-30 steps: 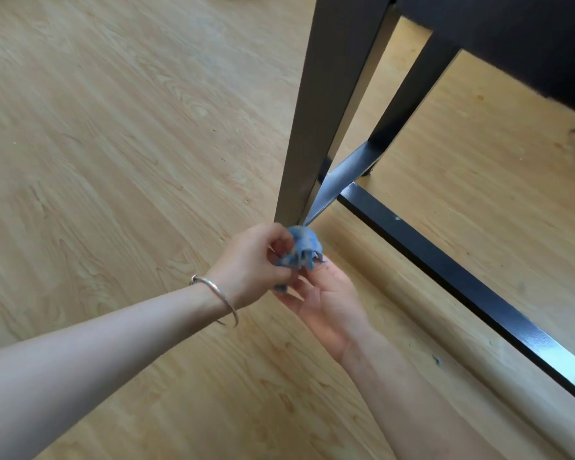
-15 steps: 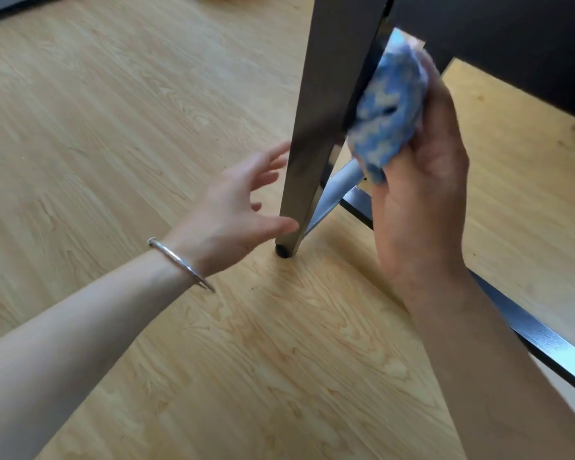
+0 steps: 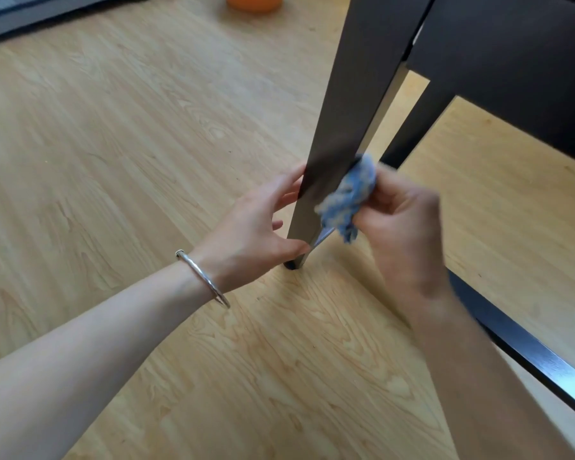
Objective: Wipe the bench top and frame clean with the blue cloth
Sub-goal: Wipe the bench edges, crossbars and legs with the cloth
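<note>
Low in the middle of the frame, the cloth (image 3: 349, 197) is bunched into a wad and gripped by the right hand (image 3: 402, 224), whose fingers curl round it from the right. The wad presses against the right face of the near leg (image 3: 352, 104), a little above its foot, and a loose end hangs from it. This hand is blurred, so its finer finger positions cannot be told.

The left hand (image 3: 256, 230) sits just across the leg, on its left side, with the fingers relaxed and spread and nothing held. Its thumb tip reaches the leg's lower edge, and the fingertips lie at the leg's left edge; the leg stands between the two hands. A bangle (image 3: 203, 277) rings the left wrist.

A dark rail (image 3: 528, 356) runs low from behind the right forearm to the lower right edge of the frame. A second leg (image 3: 412, 127) slants behind the first, and the dark bench top (image 3: 518, 61) fills the upper right. An orange object (image 3: 254, 1) is cut off at the top edge, on the wood floor (image 3: 113, 144).

Counted: two hands, one cloth, two legs, one rail, one bangle.
</note>
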